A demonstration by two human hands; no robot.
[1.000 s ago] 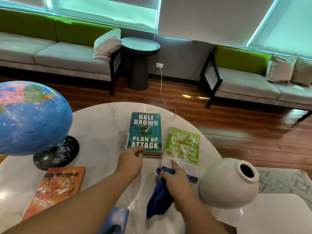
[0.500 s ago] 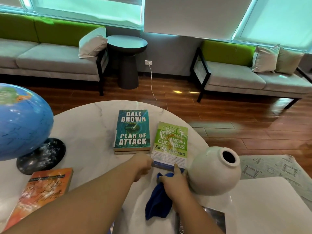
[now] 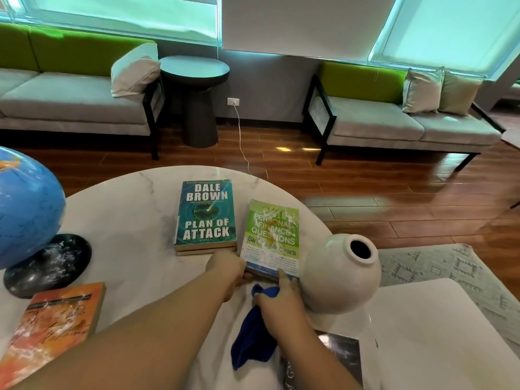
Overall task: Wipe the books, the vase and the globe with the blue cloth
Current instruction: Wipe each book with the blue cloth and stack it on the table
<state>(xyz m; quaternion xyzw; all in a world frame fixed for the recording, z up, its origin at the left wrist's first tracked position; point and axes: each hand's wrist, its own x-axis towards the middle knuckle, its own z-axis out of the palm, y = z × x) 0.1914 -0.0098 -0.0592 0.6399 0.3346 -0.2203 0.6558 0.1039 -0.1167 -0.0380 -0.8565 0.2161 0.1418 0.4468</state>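
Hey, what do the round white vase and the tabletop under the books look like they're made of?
The round white vase looks like matte ceramic or stoneware: a chalky surface without sharp highlights and a thick rim. The round white tabletop looks like polished marble or a marble-look slab: faint grey veins and glossy reflections.

Bright, cool daylight pours through the blinds point(image 3: 126, 12) at the far wall. Glare streaks the wooden floor point(image 3: 365, 178) and the green book point(image 3: 271, 229). Wide-angle bending curves the edges; detail is slightly soft.
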